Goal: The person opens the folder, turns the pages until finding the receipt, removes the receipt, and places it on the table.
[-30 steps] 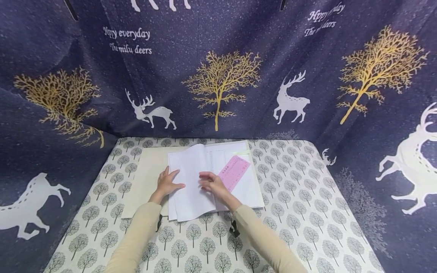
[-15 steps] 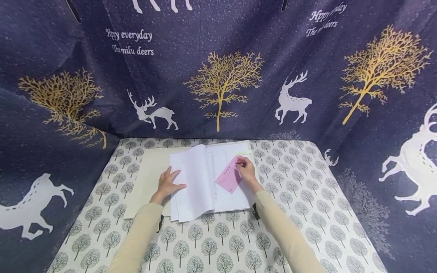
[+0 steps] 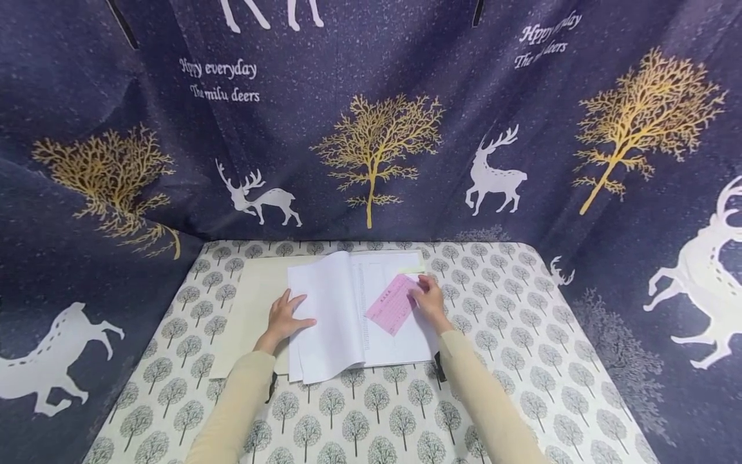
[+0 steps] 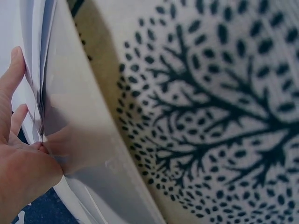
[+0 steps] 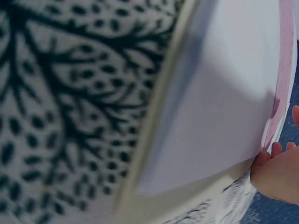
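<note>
A folder of white paper sheets (image 3: 324, 309) lies open on the table, its cream cover (image 3: 255, 290) spread to the left. My left hand (image 3: 284, 317) rests at the left edge of the turned sheets, thumb and fingers spread; in the left wrist view the thumb lies on the paper. On the right-hand page (image 3: 400, 351) a printed pink slip (image 3: 390, 306) lies at a slant. My right hand (image 3: 430, 299) has its curled fingers and thumb at the slip's right end, pinching it; the slip's far end is hidden by the hand.
A tree-patterned cloth (image 3: 522, 386) covers the table. Behind it hangs a dark blue curtain (image 3: 406, 64) printed with deer and trees. A pale green strip (image 3: 408, 270) shows near the top right corner of the pages.
My right hand moved right from the middle of the sheets to the pink slip's right end. The slip turned and shifted slightly left. My left hand has stayed at the sheets' left edge.
</note>
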Motion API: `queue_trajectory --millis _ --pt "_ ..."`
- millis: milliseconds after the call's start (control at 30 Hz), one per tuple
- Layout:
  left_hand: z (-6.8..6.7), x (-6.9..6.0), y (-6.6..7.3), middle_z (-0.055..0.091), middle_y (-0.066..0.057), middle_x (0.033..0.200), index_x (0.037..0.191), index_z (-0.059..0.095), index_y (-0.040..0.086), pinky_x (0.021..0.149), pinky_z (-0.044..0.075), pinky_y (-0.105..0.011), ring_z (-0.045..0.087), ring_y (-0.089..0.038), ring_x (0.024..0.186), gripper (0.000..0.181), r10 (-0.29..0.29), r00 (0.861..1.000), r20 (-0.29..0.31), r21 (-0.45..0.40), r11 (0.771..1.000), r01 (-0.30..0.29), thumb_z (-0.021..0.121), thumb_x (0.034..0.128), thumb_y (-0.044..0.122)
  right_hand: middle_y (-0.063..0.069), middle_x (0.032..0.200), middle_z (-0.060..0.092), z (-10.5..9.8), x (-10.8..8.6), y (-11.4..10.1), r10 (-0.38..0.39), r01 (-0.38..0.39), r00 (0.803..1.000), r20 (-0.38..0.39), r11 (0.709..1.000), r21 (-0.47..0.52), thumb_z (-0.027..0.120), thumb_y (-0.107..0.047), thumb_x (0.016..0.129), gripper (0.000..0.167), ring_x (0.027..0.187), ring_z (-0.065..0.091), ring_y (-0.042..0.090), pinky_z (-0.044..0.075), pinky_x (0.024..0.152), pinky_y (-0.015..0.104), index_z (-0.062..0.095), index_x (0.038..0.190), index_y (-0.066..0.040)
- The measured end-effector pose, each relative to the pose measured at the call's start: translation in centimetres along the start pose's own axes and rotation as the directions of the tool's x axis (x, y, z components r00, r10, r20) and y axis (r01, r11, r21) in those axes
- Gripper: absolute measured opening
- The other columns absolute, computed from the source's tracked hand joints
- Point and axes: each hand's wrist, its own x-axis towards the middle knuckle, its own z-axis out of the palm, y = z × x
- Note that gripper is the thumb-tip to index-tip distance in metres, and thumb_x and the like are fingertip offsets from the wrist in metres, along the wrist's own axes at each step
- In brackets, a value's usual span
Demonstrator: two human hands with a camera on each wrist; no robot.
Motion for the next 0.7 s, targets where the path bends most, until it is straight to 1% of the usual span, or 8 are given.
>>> queue_trajectory --millis 167,267,400,500,700 --pt "-0.1 -0.1 -0.1 0.007 -0.032 0.160 0.144 0.043 0.002 0.116 0.010 -0.072 0.012 -0.056 0.144 0.082 -0.001 1.000 0.006 0.005 1.000 0.001 0.081 0.0759 0.030 0.025 0.141 0.050 -0.2 -0.1 0.9 0.013 -0.013 1.000 -0.008 0.998 -0.059 0.066 -0.006 0.088 0.060 0.134 0.046 0.039 0.037 0.116 0.047 0.042 0.142 0.000" --pt "0.1 -0.1 -0.3 0.007 -0.032 0.160 0.143 0.043 0.002 0.116 0.010 -0.072 0.012 -0.056 0.144 0.082 0.002 1.000 0.002 0.004 1.000 -0.002 0.081 0.0757 0.030 0.025 0.142 0.049 -0.2 -0.1 1.4 0.004 -0.005 1.000 -0.013 0.994 -0.113 0.067 -0.006 0.087 0.061 0.134 0.046 0.040 0.038 0.115 0.048 0.042 0.142 0.001" --pt "0.2 -0.1 -0.5 0.008 -0.032 0.159 0.143 0.043 0.002 0.116 0.010 -0.072 0.012 -0.056 0.144 0.083 0.009 1.000 -0.009 -0.003 1.000 -0.009 0.080 0.0753 0.031 0.025 0.134 0.052 -0.1 0.0 1.8 -0.017 0.014 1.000 -0.021 0.986 -0.167 0.070 -0.005 0.084 0.063 0.126 0.050 0.039 0.043 0.111 0.047 0.043 0.141 0.002" --pt "0.2 -0.1 -0.5 0.009 -0.033 0.159 0.143 0.043 0.001 0.115 0.011 -0.072 0.012 -0.056 0.143 0.084 0.018 1.000 -0.016 -0.006 1.000 -0.018 0.080 0.0747 0.032 0.025 0.130 0.054 0.0 0.0 1.9 -0.036 0.028 0.999 -0.037 0.982 -0.188 0.071 -0.004 0.083 0.061 0.121 0.052 0.038 0.045 0.107 0.047 0.046 0.138 0.002" --pt "0.1 -0.1 -0.3 0.007 -0.030 0.160 0.144 0.043 0.003 0.116 0.010 -0.071 0.011 -0.054 0.145 0.083 -0.006 1.000 0.004 -0.011 1.000 0.006 0.080 0.0761 0.032 0.024 0.124 0.057 -0.2 -0.1 1.7 -0.049 0.037 0.997 -0.061 0.980 -0.196 0.071 -0.003 0.083 0.055 0.114 0.054 0.036 0.047 0.102 0.046 0.051 0.133 0.002"
